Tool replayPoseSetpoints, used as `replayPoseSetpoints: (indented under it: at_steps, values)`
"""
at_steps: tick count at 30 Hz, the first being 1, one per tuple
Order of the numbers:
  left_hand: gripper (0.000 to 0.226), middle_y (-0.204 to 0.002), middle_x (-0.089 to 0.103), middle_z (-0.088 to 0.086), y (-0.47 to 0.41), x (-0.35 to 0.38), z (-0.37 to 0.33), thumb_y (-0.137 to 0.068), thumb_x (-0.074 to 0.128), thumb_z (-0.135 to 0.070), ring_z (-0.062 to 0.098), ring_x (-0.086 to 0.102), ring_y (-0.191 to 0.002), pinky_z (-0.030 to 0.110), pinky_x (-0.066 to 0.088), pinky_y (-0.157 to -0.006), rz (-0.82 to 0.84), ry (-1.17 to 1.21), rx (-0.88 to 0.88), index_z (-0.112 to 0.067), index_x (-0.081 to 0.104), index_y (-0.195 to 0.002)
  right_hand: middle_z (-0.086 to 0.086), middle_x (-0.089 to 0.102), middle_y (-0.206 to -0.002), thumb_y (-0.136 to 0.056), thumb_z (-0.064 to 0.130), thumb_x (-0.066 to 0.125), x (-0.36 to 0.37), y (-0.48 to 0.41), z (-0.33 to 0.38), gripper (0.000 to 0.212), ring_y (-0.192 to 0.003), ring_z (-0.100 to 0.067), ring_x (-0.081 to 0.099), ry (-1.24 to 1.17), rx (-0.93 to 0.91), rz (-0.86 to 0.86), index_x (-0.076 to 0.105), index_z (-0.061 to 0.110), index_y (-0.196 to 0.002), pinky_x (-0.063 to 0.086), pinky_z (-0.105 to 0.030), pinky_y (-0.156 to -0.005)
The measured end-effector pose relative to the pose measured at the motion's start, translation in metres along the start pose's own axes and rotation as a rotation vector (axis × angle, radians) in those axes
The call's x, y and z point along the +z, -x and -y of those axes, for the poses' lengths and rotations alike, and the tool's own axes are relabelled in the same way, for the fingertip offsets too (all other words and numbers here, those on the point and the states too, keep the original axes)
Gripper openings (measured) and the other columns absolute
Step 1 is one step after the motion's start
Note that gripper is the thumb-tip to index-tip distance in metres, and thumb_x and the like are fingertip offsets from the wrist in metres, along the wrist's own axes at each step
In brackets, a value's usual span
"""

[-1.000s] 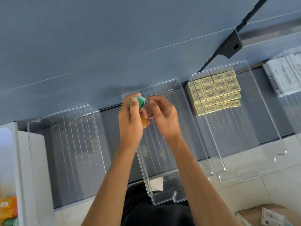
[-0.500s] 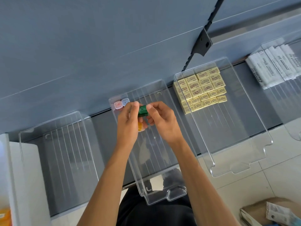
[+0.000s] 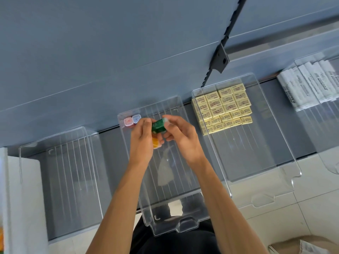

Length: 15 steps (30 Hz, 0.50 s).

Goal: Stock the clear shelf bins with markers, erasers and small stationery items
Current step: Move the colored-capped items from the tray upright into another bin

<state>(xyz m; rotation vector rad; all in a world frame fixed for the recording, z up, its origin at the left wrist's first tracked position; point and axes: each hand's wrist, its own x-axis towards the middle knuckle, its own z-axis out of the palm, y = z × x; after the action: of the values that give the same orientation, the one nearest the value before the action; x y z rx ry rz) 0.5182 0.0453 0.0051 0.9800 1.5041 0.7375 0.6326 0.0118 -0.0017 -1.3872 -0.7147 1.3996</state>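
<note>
Small green item (image 3: 158, 126) with a clear cap at one end, pinched from both sides and held over the far half of the middle clear bin (image 3: 183, 223). Printing on the green wrap too blurred to read. Left hand (image 3: 142, 139) in a narrow grip on the uncapped end, thumb and forefinger closed on it, lower fingers curled round an orange item (image 3: 156, 143) tucked just under the green one. Right hand (image 3: 181, 139) in a narrow grip on the capped end, fingertips closed on it, remaining fingers loosely bent. Just left of the grip and slightly beyond it, in the bin's far corner, a red-lidded box (image 3: 128, 121) and a blue-lidded box (image 3: 136, 118) side by side; no legible writing on either. Right of the grip, in the next clear bin (image 3: 256, 153), rows of yellow eraser boxes (image 3: 222, 107) packed against the far wall, dark print on every face, too small to make out. Farther right, white packs (image 3: 308, 85) with black lettering, likewise unreadable. Left of the grip, another clear bin (image 3: 60, 180), ribbed floor showing. On the near side of the grip, by the middle bin's front end, a white paper scrap (image 3: 175, 208) seen through the plastic. Up and right of the grip, a black bracket (image 3: 219, 60) on the grey shelf wall.
</note>
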Motion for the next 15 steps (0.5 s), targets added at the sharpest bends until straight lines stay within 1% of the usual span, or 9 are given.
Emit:
replayPoseSetpoints:
  at_steps: [2, 4, 5, 7, 9, 10, 12, 13, 15]
  values:
    - [0.030, -0.059, 0.056, 0.010, -0.003, 0.004, 0.000, -0.108, 0.035, -0.019, 0.017, 0.057, -0.054, 0.024, 0.050, -0.053, -0.011, -0.007, -0.011, -0.005, 0.055, -0.091, -0.007, 0.068, -0.080, -0.096, 0.004, 0.056, -0.003, -0.003, 0.002, 0.017, -0.069, -0.015, 0.064, -0.006, -0.021, 0.021, 0.062, 0.004, -0.113, 0.054, -0.023, -0.067]
    - [0.032, -0.058, 0.055, 0.011, -0.004, 0.006, 0.002, -0.107, 0.036, -0.021, 0.020, 0.056, -0.055, 0.026, 0.049, -0.055, -0.019, -0.002, -0.033, -0.005, 0.057, -0.088, -0.011, 0.069, -0.085, -0.097, 0.007, 0.058, -0.003, -0.006, 0.000, 0.018, -0.070, -0.019, 0.066, 0.047, -0.034, 0.012, 0.062, 0.003, -0.114, 0.056, -0.028, -0.070]
    - [0.033, -0.057, 0.055, 0.011, -0.005, 0.006, 0.002, -0.107, 0.037, -0.023, 0.020, 0.055, -0.054, 0.026, 0.049, -0.054, -0.017, 0.009, -0.047, -0.005, 0.057, -0.088, -0.010, 0.070, -0.088, -0.097, 0.012, 0.059, -0.002, -0.008, -0.002, 0.018, -0.072, -0.018, 0.067, 0.075, -0.033, 0.003, 0.063, 0.004, -0.113, 0.057, -0.028, -0.071]
    - [0.035, -0.056, 0.055, 0.010, -0.004, 0.003, 0.002, -0.107, 0.037, -0.029, 0.019, 0.055, -0.050, 0.026, 0.049, -0.051, -0.001, 0.029, -0.068, -0.006, 0.057, -0.089, -0.002, 0.070, -0.089, -0.097, 0.020, 0.059, -0.001, -0.009, -0.005, 0.020, -0.075, -0.010, 0.066, 0.112, -0.027, -0.026, 0.065, 0.007, -0.111, 0.056, -0.024, -0.070]
    - [0.035, -0.060, 0.059, 0.006, -0.002, -0.001, 0.001, -0.106, 0.039, -0.034, 0.018, 0.058, -0.051, 0.026, 0.050, -0.051, 0.039, 0.034, -0.058, -0.007, 0.059, -0.095, -0.001, 0.070, -0.090, -0.098, 0.020, 0.058, -0.001, -0.010, -0.005, 0.022, -0.075, -0.007, 0.065, 0.120, -0.028, -0.040, 0.066, 0.006, -0.112, 0.055, -0.021, -0.070]
    - [0.031, -0.063, 0.062, 0.003, -0.001, -0.004, 0.000, -0.105, 0.042, -0.033, 0.018, 0.060, -0.052, 0.027, 0.051, -0.051, 0.058, 0.023, -0.042, -0.009, 0.059, -0.098, -0.005, 0.070, -0.092, -0.099, 0.017, 0.056, -0.001, -0.011, -0.005, 0.022, -0.076, -0.008, 0.066, 0.108, -0.030, -0.031, 0.065, 0.004, -0.114, 0.055, -0.021, -0.070]
    - [0.014, -0.069, 0.068, -0.001, 0.002, -0.009, -0.001, -0.103, 0.049, -0.026, 0.015, 0.062, -0.053, 0.026, 0.051, -0.051, 0.065, 0.003, -0.008, -0.016, 0.058, -0.098, -0.008, 0.070, -0.097, -0.100, 0.009, 0.053, 0.003, -0.011, -0.004, 0.023, -0.079, -0.010, 0.069, 0.056, -0.031, -0.010, 0.062, 0.004, -0.120, 0.055, -0.021, -0.072]
    - [0.007, -0.070, 0.070, -0.003, 0.003, -0.012, -0.001, -0.102, 0.052, -0.021, 0.014, 0.062, -0.052, 0.025, 0.051, -0.051, 0.059, 0.008, 0.002, -0.019, 0.057, -0.098, -0.007, 0.070, -0.099, -0.099, 0.006, 0.053, 0.005, -0.011, -0.004, 0.024, -0.081, -0.010, 0.070, 0.028, -0.023, -0.012, 0.060, 0.005, -0.123, 0.055, -0.021, -0.074]
    - [0.008, -0.070, 0.070, -0.005, 0.005, -0.019, -0.002, -0.100, 0.057, -0.014, 0.013, 0.060, -0.051, 0.024, 0.050, -0.051, 0.039, 0.028, 0.015, -0.021, 0.056, -0.097, 0.000, 0.072, -0.095, -0.098, 0.006, 0.056, 0.013, -0.010, -0.004, 0.025, -0.083, -0.011, 0.070, -0.010, -0.011, -0.025, 0.056, 0.005, -0.123, 0.054, -0.024, -0.078]
